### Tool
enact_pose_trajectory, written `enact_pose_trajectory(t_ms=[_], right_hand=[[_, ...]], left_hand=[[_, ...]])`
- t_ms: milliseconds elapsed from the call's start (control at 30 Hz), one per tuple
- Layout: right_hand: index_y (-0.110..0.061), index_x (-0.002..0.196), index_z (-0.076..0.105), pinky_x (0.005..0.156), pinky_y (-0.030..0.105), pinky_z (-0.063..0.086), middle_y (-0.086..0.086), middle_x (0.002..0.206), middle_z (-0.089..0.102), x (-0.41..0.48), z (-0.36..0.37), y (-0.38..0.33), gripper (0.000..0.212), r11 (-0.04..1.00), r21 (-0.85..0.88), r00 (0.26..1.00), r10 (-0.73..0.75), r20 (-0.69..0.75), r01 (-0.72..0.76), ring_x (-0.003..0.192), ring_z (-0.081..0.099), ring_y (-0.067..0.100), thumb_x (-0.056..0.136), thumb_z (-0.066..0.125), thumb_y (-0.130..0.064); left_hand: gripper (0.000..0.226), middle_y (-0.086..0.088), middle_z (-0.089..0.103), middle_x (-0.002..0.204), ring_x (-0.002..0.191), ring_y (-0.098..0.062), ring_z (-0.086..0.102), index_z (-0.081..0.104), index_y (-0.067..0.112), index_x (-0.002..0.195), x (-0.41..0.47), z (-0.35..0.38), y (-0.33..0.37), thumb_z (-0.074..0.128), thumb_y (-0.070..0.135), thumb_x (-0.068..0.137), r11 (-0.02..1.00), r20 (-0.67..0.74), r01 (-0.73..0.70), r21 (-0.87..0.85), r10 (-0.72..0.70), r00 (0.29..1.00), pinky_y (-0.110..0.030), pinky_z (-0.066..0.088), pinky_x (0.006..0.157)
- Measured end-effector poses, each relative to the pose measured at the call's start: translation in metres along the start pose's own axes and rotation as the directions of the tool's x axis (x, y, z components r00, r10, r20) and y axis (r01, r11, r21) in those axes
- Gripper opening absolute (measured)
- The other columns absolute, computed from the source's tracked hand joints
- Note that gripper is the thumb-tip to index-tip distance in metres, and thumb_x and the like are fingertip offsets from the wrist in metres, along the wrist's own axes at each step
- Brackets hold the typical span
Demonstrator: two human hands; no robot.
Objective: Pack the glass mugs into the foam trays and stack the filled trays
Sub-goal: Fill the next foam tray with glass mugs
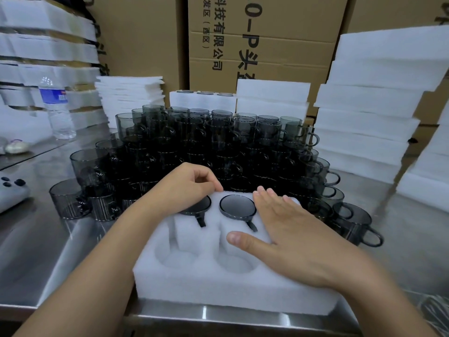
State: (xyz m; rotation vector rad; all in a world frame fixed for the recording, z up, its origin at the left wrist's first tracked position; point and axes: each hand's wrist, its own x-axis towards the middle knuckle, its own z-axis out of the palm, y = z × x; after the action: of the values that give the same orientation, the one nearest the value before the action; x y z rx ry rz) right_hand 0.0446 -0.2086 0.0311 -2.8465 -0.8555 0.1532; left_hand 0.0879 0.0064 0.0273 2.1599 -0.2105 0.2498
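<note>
Brown cardboard boxes [262, 45] printed with black characters are filling the background, well beyond both hands. Below them, a brushed stainless-steel tabletop [36, 263] is carrying everything. Tall stacks of white foam slabs [364, 117] are rising beyond the right hand and out to its far side. A tiered pile of smoky grey glass mugs with loop handles [194, 142] is standing just past the fingertips of both hands.

Under the hands, a white foam tray with round pockets [218, 288] is lying close to the tabletop's near edge. The right hand [296, 239] is lying flat and spread on the tray's right side, pressing on the foam rather than gripping it. The left hand [184, 188] is sitting at the tray's far edge with its fingers curled in; I cannot tell whether they are pinching anything.

One seated mug [237, 206] is showing as a dark disc level with the foam, just beside the right forefinger. A second seated mug [202, 205] is lying partly under the left hand. Two empty pockets [178, 259] are waiting nearer the wrists. What lies under the right palm is hidden.

The risks, as I judge them:
- **Knocking the pile:** a reaching hand could clip it, and stacked glass would be toppling onto steel.
- **A misaligned handle:** a handle missing its slot would leave that mug standing proud, so a tray stacked above would be bearing on the glass.
- **The tray slipping:** leaning on the tray so near the edge could be sliding it off.
</note>
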Motion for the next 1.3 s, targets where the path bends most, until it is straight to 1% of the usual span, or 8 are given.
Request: enact_pose_trajectory(t_ms=[567,700,800,867,933,1067,1233,1300], right_hand=[[-0.029,0.147,-0.02,0.111,0.022,-0.018,-0.022,0.152,-0.025,0.0,-0.002,0.004,0.107,0.998,-0.026,0.999,-0.051,0.018,0.052,0.137,-0.026,-0.005,0.06,-0.002,-0.088],[-0.031,0.149,-0.015,0.111,0.021,-0.018,-0.023,0.153,-0.02,0.002,0.001,0.004,0.104,0.999,0.003,0.999,-0.05,-0.02,0.051,0.137,-0.024,-0.008,0.062,-0.001,-0.086],[-0.036,0.151,0.003,0.113,0.019,-0.011,-0.023,0.156,-0.001,0.003,0.001,0.006,0.097,0.996,0.071,0.994,-0.04,-0.101,0.047,0.138,-0.011,-0.01,0.067,0.011,-0.084],[-0.047,0.147,0.019,0.114,0.019,0.01,-0.023,0.151,0.029,0.006,-0.002,0.007,0.078,0.986,0.16,0.965,-0.001,-0.261,0.044,0.138,0.009,-0.007,0.077,0.033,-0.077],[-0.052,0.142,0.026,0.1,0.019,0.031,-0.024,0.138,0.048,0.012,-0.01,0.009,0.067,0.966,0.235,0.879,0.021,-0.477,0.105,0.132,0.035,-0.004,0.081,0.051,-0.061],[-0.043,0.141,0.037,0.091,0.021,0.038,-0.019,0.128,0.055,0.045,-0.038,0.009,0.058,0.922,0.337,0.764,0.077,-0.641,0.19,0.116,0.05,0.001,0.087,0.06,-0.04],[-0.032,0.146,0.033,0.099,0.03,0.033,-0.002,0.143,0.043,0.1,-0.065,0.007,0.055,0.955,0.255,0.802,0.034,-0.596,0.149,0.129,0.041,0.017,0.094,0.051,-0.028],[-0.031,0.148,0.029,0.105,0.033,0.03,0.002,0.149,0.035,0.118,-0.064,0.003,0.055,0.97,0.202,0.837,-0.002,-0.548,0.135,0.136,0.032,0.019,0.096,0.047,-0.023]], left_hand=[[0.031,0.011,0.067,0.06,0.048,0.001,0.051,0.074,0.028,0.076,-0.008,0.0,-0.002,0.059,0.004,0.088,0.995,0.019,-0.008,-0.099,0.01,1.0,-0.01,0.04,0.05],[0.027,0.005,0.076,0.088,0.088,-0.004,0.07,0.074,0.018,0.093,-0.013,-0.004,-0.003,0.056,-0.002,0.09,0.963,0.036,-0.028,-0.267,0.039,0.999,-0.013,0.05,0.077],[0.028,-0.001,0.076,0.094,0.1,-0.01,0.069,0.075,0.014,0.093,-0.013,-0.006,-0.004,0.054,-0.004,0.09,0.951,0.041,-0.047,-0.305,0.063,0.997,-0.021,0.049,0.09],[0.028,-0.001,0.076,0.094,0.1,-0.01,0.069,0.076,0.015,0.091,-0.011,-0.006,-0.004,0.054,-0.003,0.09,0.95,0.046,-0.048,-0.309,0.065,0.997,-0.024,0.047,0.093],[0.031,0.0,0.076,0.095,0.1,-0.011,0.069,0.077,0.018,0.088,-0.009,-0.006,-0.005,0.055,-0.002,0.089,0.947,0.057,-0.049,-0.317,0.07,0.996,-0.025,0.046,0.092],[0.035,0.001,0.076,0.096,0.099,-0.012,0.069,0.078,0.024,0.085,-0.007,-0.007,-0.007,0.055,-0.001,0.089,0.945,0.106,-0.04,-0.326,0.078,0.991,-0.024,0.048,0.087],[0.034,0.006,0.076,0.093,0.093,-0.005,0.069,0.078,0.026,0.082,-0.007,-0.008,-0.006,0.058,-0.001,0.088,0.958,0.107,-0.057,-0.28,0.09,0.99,-0.011,0.049,0.077],[0.03,0.012,0.074,0.076,0.072,0.005,0.067,0.077,0.021,0.085,-0.009,-0.007,-0.004,0.058,-0.002,0.088,0.969,0.112,-0.064,-0.241,0.093,0.989,-0.006,0.046,0.064]])
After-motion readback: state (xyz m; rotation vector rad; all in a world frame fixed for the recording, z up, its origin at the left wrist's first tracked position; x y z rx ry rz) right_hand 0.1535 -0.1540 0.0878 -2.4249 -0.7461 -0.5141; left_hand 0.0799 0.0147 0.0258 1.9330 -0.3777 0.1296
